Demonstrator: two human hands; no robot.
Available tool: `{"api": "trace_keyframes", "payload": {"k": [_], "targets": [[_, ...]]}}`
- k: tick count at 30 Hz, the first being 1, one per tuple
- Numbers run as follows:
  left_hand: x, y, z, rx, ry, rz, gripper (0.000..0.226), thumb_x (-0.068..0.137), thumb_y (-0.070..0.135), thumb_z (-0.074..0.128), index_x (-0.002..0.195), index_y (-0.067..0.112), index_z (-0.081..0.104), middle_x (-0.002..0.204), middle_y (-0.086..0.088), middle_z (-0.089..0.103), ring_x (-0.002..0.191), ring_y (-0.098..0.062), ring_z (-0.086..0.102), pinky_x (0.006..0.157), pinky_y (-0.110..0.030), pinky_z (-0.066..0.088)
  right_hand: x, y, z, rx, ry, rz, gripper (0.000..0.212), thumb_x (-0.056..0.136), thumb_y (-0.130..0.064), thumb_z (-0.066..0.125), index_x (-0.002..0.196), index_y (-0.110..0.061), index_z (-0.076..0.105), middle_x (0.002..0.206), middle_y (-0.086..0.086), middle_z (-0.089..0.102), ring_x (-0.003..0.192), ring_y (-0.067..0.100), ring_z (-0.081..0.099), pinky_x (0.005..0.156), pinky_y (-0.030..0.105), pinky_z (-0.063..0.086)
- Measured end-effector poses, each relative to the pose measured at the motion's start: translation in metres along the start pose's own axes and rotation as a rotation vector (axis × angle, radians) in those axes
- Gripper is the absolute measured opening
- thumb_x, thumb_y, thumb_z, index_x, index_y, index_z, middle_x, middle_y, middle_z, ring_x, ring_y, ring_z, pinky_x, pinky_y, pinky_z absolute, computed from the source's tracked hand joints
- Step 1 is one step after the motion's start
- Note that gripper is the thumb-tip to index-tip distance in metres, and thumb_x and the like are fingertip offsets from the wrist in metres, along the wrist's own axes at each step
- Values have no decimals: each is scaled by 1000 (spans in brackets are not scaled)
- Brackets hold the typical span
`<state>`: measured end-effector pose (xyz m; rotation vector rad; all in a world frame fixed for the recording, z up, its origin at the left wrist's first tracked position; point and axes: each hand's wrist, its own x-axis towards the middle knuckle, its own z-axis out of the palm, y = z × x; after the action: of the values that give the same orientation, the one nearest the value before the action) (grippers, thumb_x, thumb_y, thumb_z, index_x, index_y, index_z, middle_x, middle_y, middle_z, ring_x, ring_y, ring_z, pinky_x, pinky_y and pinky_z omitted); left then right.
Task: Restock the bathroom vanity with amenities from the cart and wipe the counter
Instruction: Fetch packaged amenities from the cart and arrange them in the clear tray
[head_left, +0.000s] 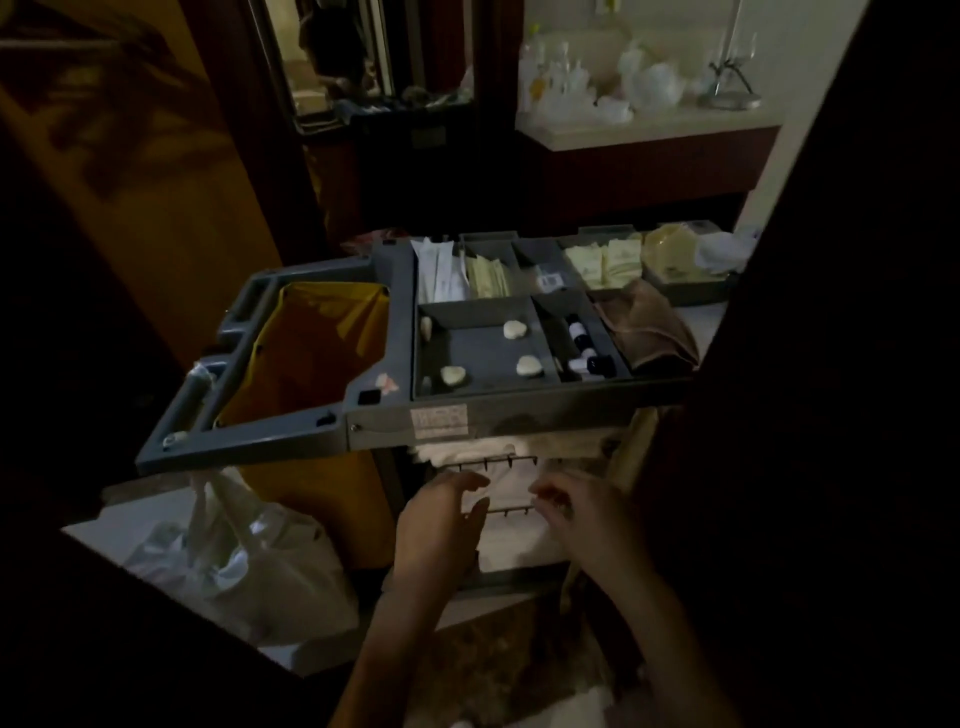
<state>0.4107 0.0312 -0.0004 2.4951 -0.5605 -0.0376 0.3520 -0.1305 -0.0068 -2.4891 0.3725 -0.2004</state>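
Observation:
A grey housekeeping cart (384, 431) stands in front of me in dim light. Its top tray holds several small round soaps (515, 329), little dark-capped bottles (579, 338), white and yellow sachets (485, 278) and a folded brown cloth (649, 325). Below the tray, white linen (511, 486) lies on a shelf. My left hand (441, 519) and my right hand (576, 512) hover just before that linen, fingers relaxed, holding nothing. The vanity counter (644, 130) with white amenities lies beyond the cart.
A yellow waste bag (317, 343) hangs in the cart's left frame. A white plastic bag (234, 561) hangs below it at the left. A dark doorframe or wall fills the right side. A mirror (332, 57) stands at the back.

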Motion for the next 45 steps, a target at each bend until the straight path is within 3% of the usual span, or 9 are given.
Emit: {"api": "trace_keyframes", "payload": {"k": [8,18,21,23,25,28,34,39,45], "targets": [[99,-4,-2,-130,58,172,23,89,21,63,112,25,67,109,8,66,99,-8,60,82,-22,48,72,-7,14,-20,-39,82,22,88,-18,64,106,-29,69,105,-13,67,97,6,61,85,30,52],[163,-50,7,-197,66,47,21,93,17,58,112,22,66,107,6,65,91,-2,58,71,-1,37,180,-12,21,-33,9,-29,11,92,-26,62,101,-25,68,99,-9,66,88,7,62,72,20,46],[202,-43,8,-186,87,77,20,92,17,59,110,21,67,106,6,67,92,-4,59,79,-7,43,222,-12,24,-19,13,-79,13,93,-26,61,103,-22,68,103,-6,68,91,11,62,76,16,44],[234,-34,10,-195,80,90,20,90,14,61,108,17,70,104,1,70,93,-12,64,81,-19,49,250,-5,19,-8,18,-71,15,94,-27,60,106,-21,67,106,-4,67,94,13,62,79,18,44],[268,-25,18,-160,65,127,19,89,14,63,106,16,71,102,-3,71,92,-18,66,77,-22,46,278,8,9,-7,33,-35,17,94,-28,59,109,-22,67,107,-5,67,94,13,62,76,17,43],[317,-9,28,-129,25,166,20,90,18,62,108,19,69,105,1,69,94,-14,64,75,-19,44,316,29,-12,-20,100,29,15,93,-30,61,106,-25,67,104,-7,67,92,11,63,73,19,45],[404,31,63,-177,-53,239,20,92,17,58,110,20,67,106,1,67,96,-16,62,81,-25,49,378,81,-48,27,214,151,12,92,-29,62,101,-26,69,93,-8,69,85,12,64,70,27,53],[462,59,98,-197,-79,226,22,96,18,54,115,20,66,114,1,66,98,-16,62,79,-21,45,434,119,-62,84,287,276,11,91,-27,64,100,-23,69,90,-6,71,82,13,66,67,30,54],[489,51,136,-254,17,194,24,91,11,60,114,15,66,115,-2,67,103,-18,63,82,-16,42,489,146,-59,76,386,446,31,92,-28,62,122,-19,58,116,1,61,95,23,62,74,34,50]]}}
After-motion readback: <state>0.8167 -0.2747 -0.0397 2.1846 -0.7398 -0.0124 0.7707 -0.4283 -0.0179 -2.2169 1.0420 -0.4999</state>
